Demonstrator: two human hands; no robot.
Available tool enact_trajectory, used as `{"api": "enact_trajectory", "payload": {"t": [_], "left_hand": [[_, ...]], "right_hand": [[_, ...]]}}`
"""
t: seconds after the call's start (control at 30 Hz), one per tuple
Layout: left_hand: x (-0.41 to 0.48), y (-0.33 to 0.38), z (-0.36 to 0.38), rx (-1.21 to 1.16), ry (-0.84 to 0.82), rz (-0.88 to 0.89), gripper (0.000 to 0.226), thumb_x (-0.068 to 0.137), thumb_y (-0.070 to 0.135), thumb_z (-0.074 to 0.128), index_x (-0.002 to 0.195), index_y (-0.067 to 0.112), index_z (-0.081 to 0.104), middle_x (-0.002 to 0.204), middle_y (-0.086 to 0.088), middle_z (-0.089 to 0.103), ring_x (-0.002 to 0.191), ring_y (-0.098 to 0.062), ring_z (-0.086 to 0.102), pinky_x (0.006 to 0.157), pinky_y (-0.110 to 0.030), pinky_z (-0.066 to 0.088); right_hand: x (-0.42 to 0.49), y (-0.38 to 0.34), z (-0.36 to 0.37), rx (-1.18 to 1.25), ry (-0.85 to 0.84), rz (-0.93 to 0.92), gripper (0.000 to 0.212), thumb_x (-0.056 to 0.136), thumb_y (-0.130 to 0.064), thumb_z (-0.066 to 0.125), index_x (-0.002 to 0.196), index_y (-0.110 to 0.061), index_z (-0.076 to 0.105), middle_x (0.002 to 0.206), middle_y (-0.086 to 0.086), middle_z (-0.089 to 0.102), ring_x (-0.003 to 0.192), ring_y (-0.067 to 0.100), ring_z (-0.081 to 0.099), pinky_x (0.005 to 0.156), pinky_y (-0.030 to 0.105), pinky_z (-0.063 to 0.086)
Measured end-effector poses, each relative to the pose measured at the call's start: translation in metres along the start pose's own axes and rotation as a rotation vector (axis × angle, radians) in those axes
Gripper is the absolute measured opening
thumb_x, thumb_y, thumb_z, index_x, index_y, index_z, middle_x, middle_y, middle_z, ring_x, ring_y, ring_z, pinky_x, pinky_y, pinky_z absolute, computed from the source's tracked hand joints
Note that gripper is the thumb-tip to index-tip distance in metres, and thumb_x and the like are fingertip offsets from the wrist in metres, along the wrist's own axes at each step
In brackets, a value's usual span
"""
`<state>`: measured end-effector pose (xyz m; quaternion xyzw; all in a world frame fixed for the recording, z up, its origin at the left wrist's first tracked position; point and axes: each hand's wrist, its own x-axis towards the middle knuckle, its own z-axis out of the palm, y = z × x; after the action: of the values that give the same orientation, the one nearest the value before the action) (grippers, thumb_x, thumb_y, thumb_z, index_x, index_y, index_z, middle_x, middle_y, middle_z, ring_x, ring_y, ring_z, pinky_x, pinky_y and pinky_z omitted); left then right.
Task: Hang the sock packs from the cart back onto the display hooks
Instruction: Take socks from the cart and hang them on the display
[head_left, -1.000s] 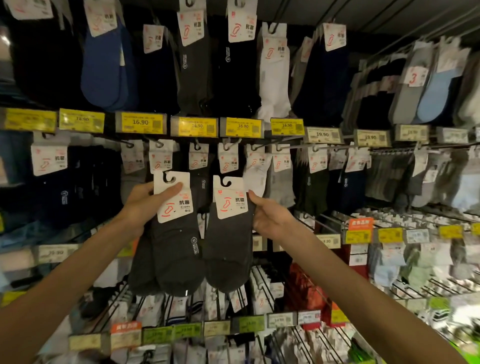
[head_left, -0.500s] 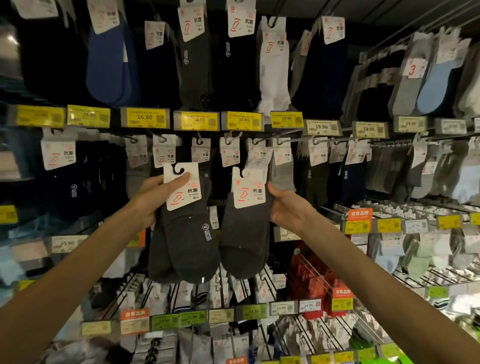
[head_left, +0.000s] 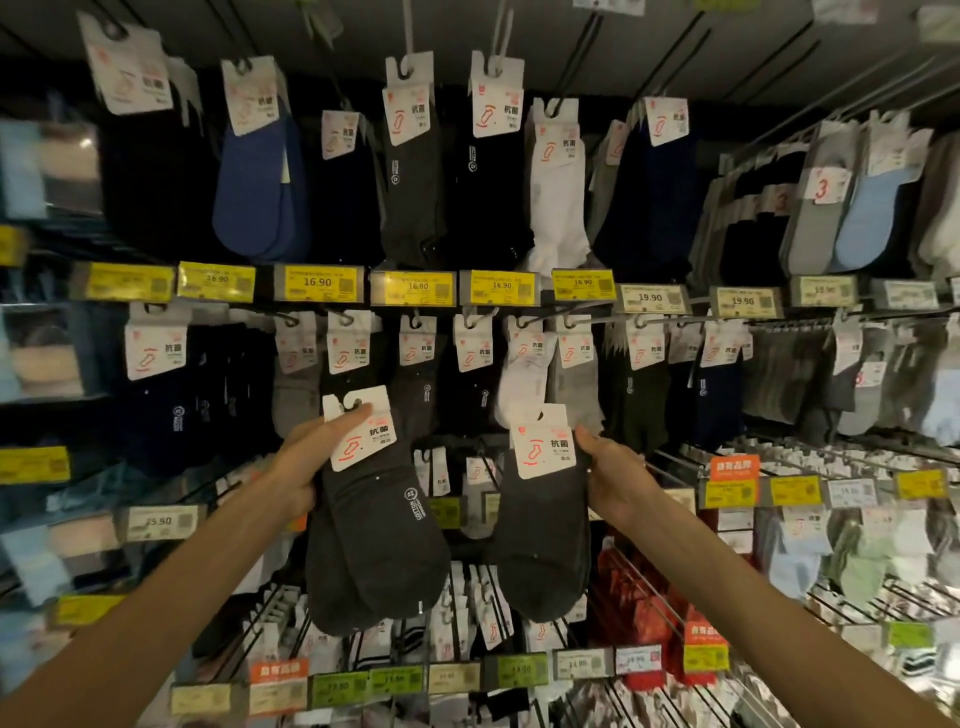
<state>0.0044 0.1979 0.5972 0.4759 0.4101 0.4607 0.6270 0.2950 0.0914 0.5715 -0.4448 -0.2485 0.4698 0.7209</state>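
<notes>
Dark grey knitted sock pack with a white card header (head_left: 374, 540) hung from the left hand (head_left: 306, 462), whose thumb pinched the card while its fingers stayed hidden behind. A second dark grey sock pack (head_left: 543, 545) was pinched at its card edge by the right hand (head_left: 615, 478). Both packs hung apart, just below the thin metal display hooks (head_left: 415, 323) carrying other carded socks (head_left: 470, 364). Behind, glossy yellow price labels (head_left: 317, 283) lined the rail, and the outermost ones were too blurred to read.
</notes>
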Motion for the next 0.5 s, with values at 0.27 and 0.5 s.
{"api": "enact_trajectory", "payload": {"t": [0.27, 0.5], "left_hand": [[-0.003, -0.003, -0.015, -0.050, 0.014, -0.096, 0.030, 0.087, 0.025, 0.075, 0.108, 0.006, 0.070, 0.103, -0.015, 0.072, 0.082, -0.024, 0.067, 0.076, -0.038, 0.055], [0.003, -0.011, -0.017, -0.023, -0.100, -0.175, 0.028, 0.065, 0.029, 0.083, 0.081, 0.007, 0.080, 0.088, -0.015, 0.077, 0.066, -0.024, 0.074, 0.053, -0.034, 0.060]], "right_hand": [[0.003, 0.012, -0.005, -0.010, 0.004, 0.043, 0.018, 0.101, -0.019, 0.052, 0.104, -0.009, 0.067, 0.102, 0.007, 0.074, 0.089, 0.020, 0.071, 0.061, 0.033, 0.054], [-0.001, 0.018, -0.007, 0.039, -0.047, 0.048, 0.022, 0.101, -0.021, 0.052, 0.103, -0.008, 0.069, 0.098, 0.008, 0.076, 0.095, 0.023, 0.069, 0.069, 0.036, 0.053]]}}
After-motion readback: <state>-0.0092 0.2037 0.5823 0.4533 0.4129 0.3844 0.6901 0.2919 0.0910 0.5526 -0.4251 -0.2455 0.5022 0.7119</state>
